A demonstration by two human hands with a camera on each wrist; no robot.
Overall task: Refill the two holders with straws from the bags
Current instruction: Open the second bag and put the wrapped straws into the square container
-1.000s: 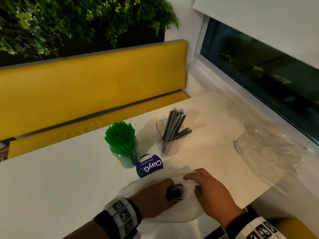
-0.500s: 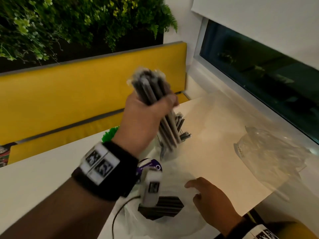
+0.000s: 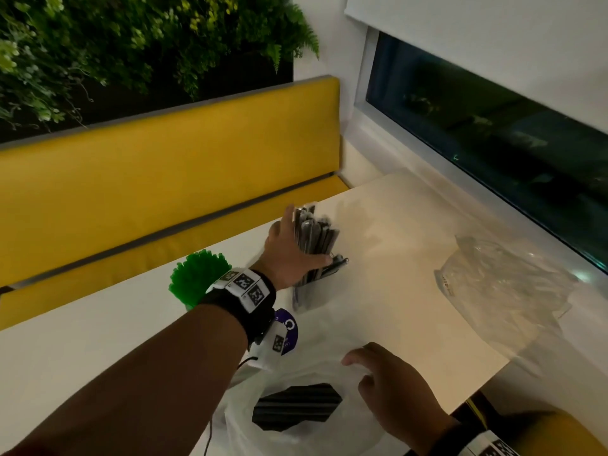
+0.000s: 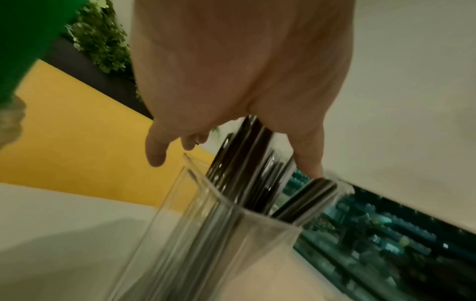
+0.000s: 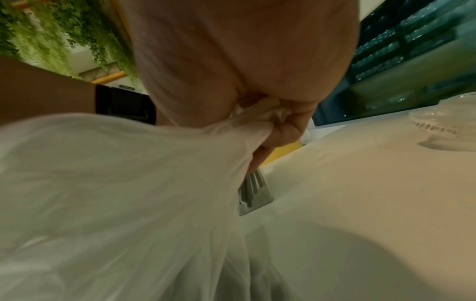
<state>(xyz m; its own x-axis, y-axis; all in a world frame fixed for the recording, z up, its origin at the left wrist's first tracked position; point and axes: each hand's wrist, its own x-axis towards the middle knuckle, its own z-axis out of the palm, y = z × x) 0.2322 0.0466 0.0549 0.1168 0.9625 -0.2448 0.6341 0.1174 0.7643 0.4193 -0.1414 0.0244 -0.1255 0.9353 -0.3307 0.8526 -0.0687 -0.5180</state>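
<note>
My left hand holds a bundle of black straws standing in the clear square holder. Its thumb lies across the bundle. In the left wrist view the straws pass between thumb and fingers into the holder, and the outer fingers hang loose. A round holder packed with green straws stands just left. My right hand pinches the rim of a white bag; the pinch shows in the right wrist view. More black straws lie inside that bag.
An empty crumpled clear bag lies at the right on the white table. A purple label sits by the white bag. A yellow bench runs behind the table and a dark window along its right side.
My left hand took a bundle of black straws out of the white bag, lifted it high, then lowered it into the clear holder. My right hand stayed on the bag.
</note>
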